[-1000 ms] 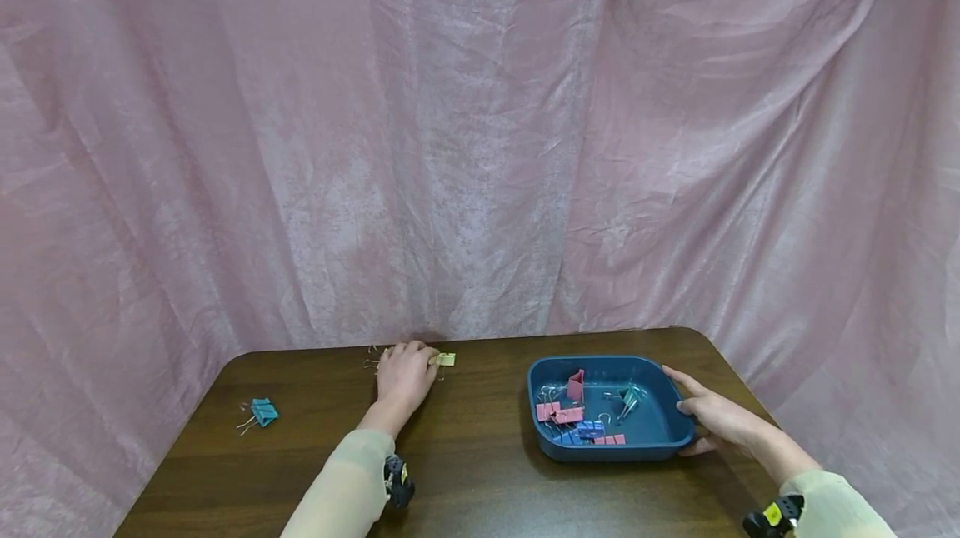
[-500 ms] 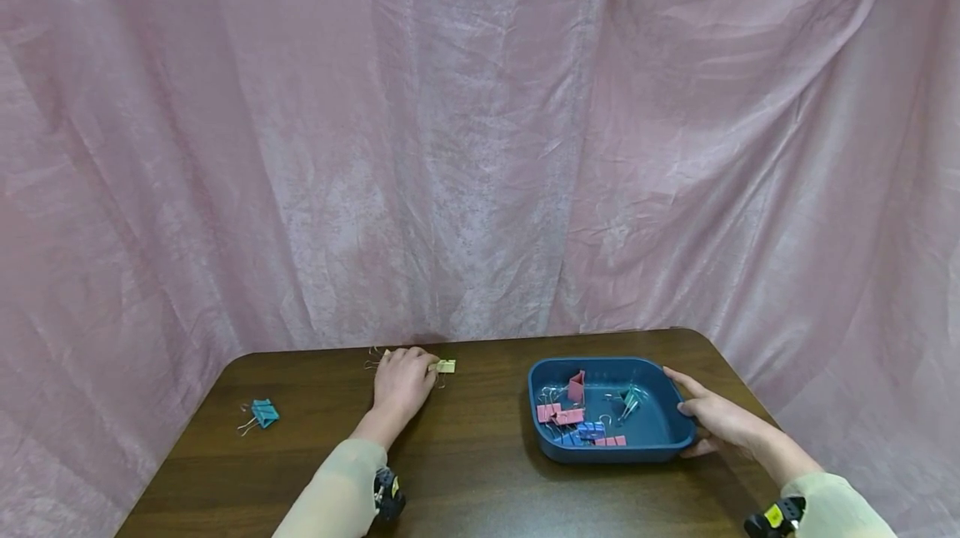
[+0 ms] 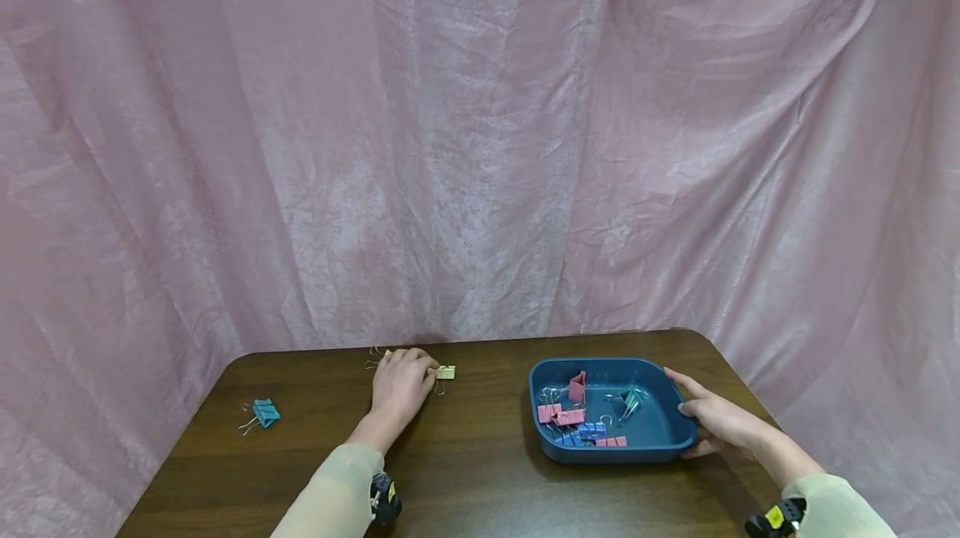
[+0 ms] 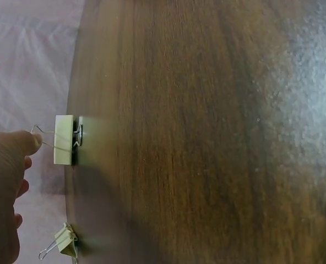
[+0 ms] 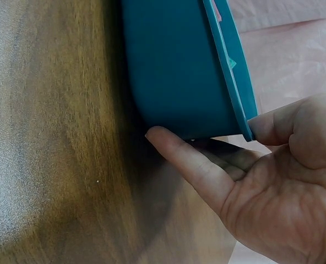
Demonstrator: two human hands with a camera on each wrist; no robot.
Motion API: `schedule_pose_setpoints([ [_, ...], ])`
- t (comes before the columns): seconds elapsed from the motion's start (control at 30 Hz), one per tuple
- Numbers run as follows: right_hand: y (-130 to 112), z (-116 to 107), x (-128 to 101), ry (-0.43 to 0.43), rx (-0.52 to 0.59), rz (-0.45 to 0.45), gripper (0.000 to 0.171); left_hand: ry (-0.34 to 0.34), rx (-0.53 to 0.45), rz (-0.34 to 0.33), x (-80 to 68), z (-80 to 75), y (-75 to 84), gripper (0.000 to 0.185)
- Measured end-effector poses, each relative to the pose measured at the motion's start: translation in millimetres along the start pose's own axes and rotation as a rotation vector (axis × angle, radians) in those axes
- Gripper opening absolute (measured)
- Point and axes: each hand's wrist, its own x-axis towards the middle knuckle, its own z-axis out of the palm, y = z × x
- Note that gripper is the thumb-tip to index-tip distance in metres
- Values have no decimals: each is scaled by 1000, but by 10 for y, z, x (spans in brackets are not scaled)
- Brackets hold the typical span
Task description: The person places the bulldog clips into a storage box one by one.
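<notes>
The right hand [image 3: 716, 419] clasps the tray [image 3: 667, 436] at its right rim, thumb under the wall, fingers over the lip; the tray sits near the table's [image 3: 480, 471] right edge with clips inside. Bare wood lies open between tray and left arm. Farther back, the left hand [image 3: 400, 381] pinches the wire handle of a cream clip [image 4: 63, 139] beside the far edge. A second cream clip [image 4: 65, 241] lies close by there. A teal clip [image 3: 263, 413] lies well apart, leftward.

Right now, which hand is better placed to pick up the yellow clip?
Left. The left hand has its fingers on the yellow clip; the right hand holds the blue tray.
</notes>
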Motion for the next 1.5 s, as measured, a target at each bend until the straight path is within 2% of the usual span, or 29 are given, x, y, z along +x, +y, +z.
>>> schedule_pose_setpoints([
  [0.47,3,-4,12,-5,14,-6,70,74,5,21,2,40,-65,9],
  [1.0,7,8,-2,-4,13,-3,70,62,-6,6,18,79,-83,3],
  [1.23,8,6,-6,-6,19,-4,70,78,25,22,31,84,-113,4],
  [1.5,5,2,-13,-3,9,-4,70,61,47,30,29,41,-140,4],
])
